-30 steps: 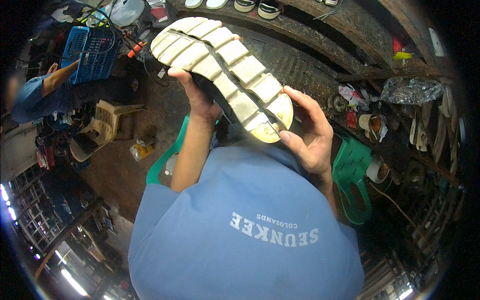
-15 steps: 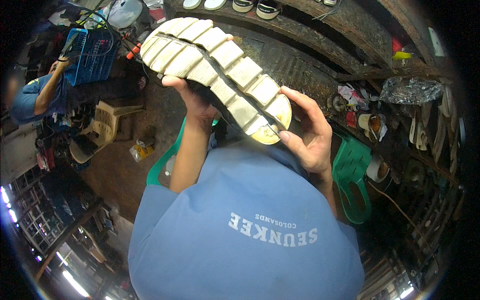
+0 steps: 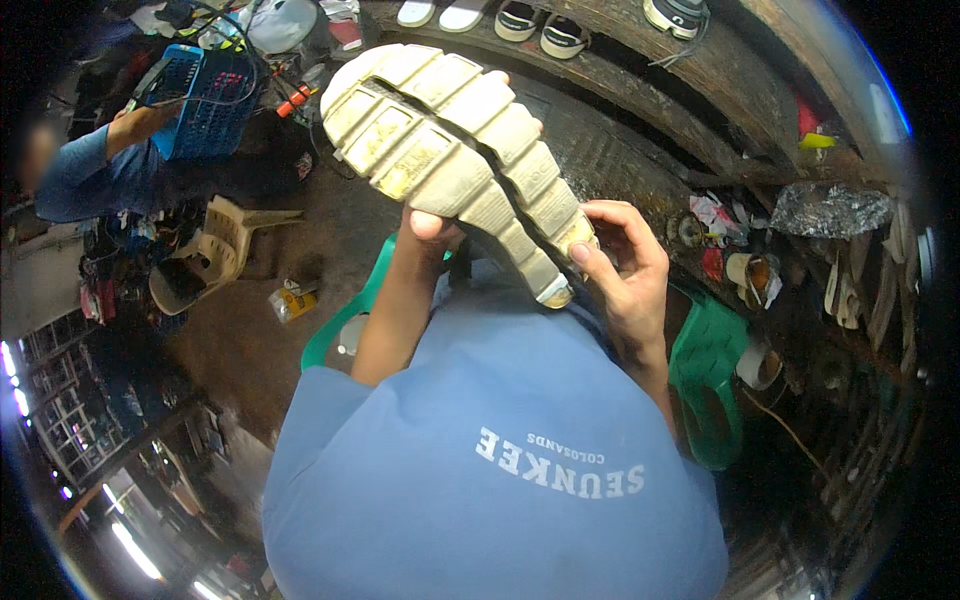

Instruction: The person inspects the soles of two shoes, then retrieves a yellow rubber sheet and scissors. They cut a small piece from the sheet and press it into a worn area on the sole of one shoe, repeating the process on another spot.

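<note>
A shoe (image 3: 440,180) is held up sole first, showing cream tread blocks split by a dark lengthwise groove, with yellowed patches at toe and heel. My left hand (image 3: 430,235) grips it from beneath, thumb tip below the wide forefoot and fingertips just showing past the upper right edge. My right hand (image 3: 625,275) is closed on the narrower heel, its thumb pressed on the sole's edge and fingers curled over the side. The shoe sits above the blue cloth of my shirt (image 3: 490,420), tilted from upper left down to lower right.
A co-worker's arm (image 3: 125,135) reaches to a blue basket (image 3: 200,105) at upper left. Below are a beige chair (image 3: 215,250) and yellow packet (image 3: 295,300). Shoes (image 3: 515,22) line wooden shelves (image 3: 740,90). A green chair (image 3: 705,335), cups and crumpled plastic (image 3: 830,210) are at right.
The shoe has rotated to a steeper slant and shifted right and down. My left thumb has moved down and right; my right fingers sit lower. The co-worker's arm has shifted at the basket.
</note>
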The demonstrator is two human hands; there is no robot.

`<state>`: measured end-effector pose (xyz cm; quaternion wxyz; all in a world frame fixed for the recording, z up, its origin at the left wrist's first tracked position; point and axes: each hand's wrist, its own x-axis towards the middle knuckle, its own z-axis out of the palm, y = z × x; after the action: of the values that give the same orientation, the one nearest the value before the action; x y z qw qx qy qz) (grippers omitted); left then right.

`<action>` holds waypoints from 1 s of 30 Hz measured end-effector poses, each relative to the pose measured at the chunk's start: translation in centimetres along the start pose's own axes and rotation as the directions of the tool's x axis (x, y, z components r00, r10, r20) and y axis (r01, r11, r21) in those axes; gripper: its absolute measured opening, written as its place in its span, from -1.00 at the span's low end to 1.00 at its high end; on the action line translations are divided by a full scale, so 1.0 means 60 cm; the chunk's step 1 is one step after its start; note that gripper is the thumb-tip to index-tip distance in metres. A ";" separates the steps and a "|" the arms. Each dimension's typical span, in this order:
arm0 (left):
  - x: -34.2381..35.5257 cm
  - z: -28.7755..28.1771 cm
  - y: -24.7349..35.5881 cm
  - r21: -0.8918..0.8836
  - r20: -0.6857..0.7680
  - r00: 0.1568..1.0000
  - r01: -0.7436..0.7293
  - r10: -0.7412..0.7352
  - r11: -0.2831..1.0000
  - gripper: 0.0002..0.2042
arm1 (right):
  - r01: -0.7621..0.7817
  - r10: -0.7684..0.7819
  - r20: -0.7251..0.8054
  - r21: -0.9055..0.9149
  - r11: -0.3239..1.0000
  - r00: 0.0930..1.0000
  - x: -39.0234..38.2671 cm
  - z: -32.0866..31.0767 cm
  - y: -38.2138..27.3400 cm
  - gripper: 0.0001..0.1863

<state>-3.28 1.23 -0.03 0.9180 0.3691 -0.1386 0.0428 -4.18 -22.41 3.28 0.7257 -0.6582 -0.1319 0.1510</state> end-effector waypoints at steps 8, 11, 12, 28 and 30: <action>-0.016 -0.006 0.006 -0.010 -0.024 1.000 0.006 -0.006 1.000 0.47 | 0.016 -0.016 0.009 -0.029 0.999 1.000 -0.003 0.002 0.003 -0.67; -0.020 -0.007 0.005 -0.015 -0.027 1.000 0.008 -0.009 1.000 0.47 | 0.002 -0.002 0.003 -0.002 1.000 1.000 -0.006 0.005 0.003 -0.67; -0.021 -0.008 0.006 -0.013 -0.027 1.000 0.010 -0.010 1.000 0.47 | -0.004 0.004 0.001 -0.009 1.000 1.000 -0.007 0.006 0.003 -0.67; -0.030 -0.021 0.006 -0.030 -0.053 0.998 0.036 -0.038 0.999 0.48 | 0.284 -0.263 0.117 -0.245 0.927 0.958 0.020 0.025 -0.010 -0.32; -0.027 -0.020 -0.001 -0.036 -0.052 0.997 0.047 -0.049 0.998 0.48 | 0.410 -0.370 0.178 -0.379 0.829 0.912 0.032 0.022 -0.023 -0.18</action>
<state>-4.56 2.08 -1.36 0.9284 0.3550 -0.1064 0.0281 -2.89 -20.58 4.78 0.5801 -0.7459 -0.3273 0.0007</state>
